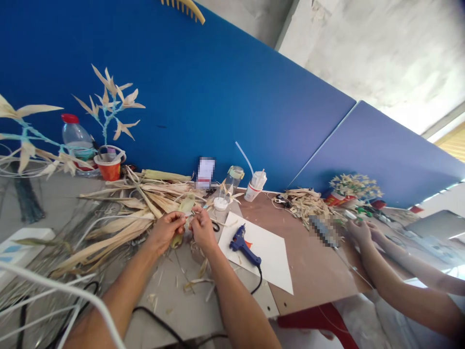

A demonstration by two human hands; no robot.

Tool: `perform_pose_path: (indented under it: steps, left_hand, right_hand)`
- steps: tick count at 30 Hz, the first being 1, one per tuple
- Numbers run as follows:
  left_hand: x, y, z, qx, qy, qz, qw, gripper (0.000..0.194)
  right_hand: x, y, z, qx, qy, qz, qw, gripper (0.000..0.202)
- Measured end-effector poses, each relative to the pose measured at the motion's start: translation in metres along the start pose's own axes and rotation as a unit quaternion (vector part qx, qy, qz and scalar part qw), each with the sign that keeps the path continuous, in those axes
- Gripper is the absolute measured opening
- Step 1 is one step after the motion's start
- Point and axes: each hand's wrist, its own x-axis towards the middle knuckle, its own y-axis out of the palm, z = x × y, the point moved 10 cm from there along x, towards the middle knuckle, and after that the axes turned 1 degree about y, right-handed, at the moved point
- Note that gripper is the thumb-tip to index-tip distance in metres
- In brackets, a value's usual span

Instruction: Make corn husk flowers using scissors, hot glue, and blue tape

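A white wire rack (92,296) is seen nearest, at the lower left, with a black cable (159,321) run across the grey part of the surface (165,286). Past the forearms, a small pale sliver (188,214) is held in mid-view above the surface, just in front of a greenish corn husk (177,241); its exact nature is too small to be told. It seems to be pinched by the fingers of the left hand (170,228) at one side and by those of the right hand (202,228) at the other, all closed in close to each other. The step in hand is judged to be fine fingertip work on this sliver; a steady left pinch and small turns by the right are probably called for

Beside the right forearm, a blue glue gun (246,248) is laid on a white sheet (276,257), apart from the fingers. Movement leftward is crowded by dry corn husks (165,186); more room is offered over the sheet and the brown surface beyond its right edge, until another person's hands (363,233) are met. Farther off, a glass jar (235,175) and a paper cup (252,193) are lined up before the blue partition (218,97), by which forward reach is bounded
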Motion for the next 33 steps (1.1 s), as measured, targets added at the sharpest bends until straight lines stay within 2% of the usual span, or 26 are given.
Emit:
perform_pose_path:
  steps: [7,14,18,24,29,33]
  left_hand:
    - [-0.002,0.004,0.003,0.030,-0.006,0.017,0.999,0.027]
    - [0.000,0.006,0.002,0.076,0.022,0.024,0.997,0.024]
    - [0.000,0.005,0.003,0.093,0.021,0.023,0.995,0.025]
    - [0.001,0.008,0.006,0.088,0.021,0.045,0.995,0.023]
    - [-0.001,0.008,0.006,0.008,-0.009,0.040,0.999,0.024]
    - [-0.001,0.002,0.002,-0.072,-0.021,0.004,0.997,0.026]
  right_hand:
    - [-0.002,0.000,-0.010,0.045,0.060,-0.018,0.997,0.034]
    - [-0.006,-0.003,-0.028,0.119,0.146,-0.062,0.980,0.045]
    - [-0.010,0.000,-0.034,0.151,0.185,-0.062,0.969,0.051]
    - [-0.013,-0.001,-0.041,0.185,0.231,-0.063,0.953,0.041]
    - [-0.011,0.009,-0.040,0.180,0.213,0.003,0.960,0.032]
    - [-0.007,0.007,-0.032,0.193,0.158,-0.007,0.968,0.033]
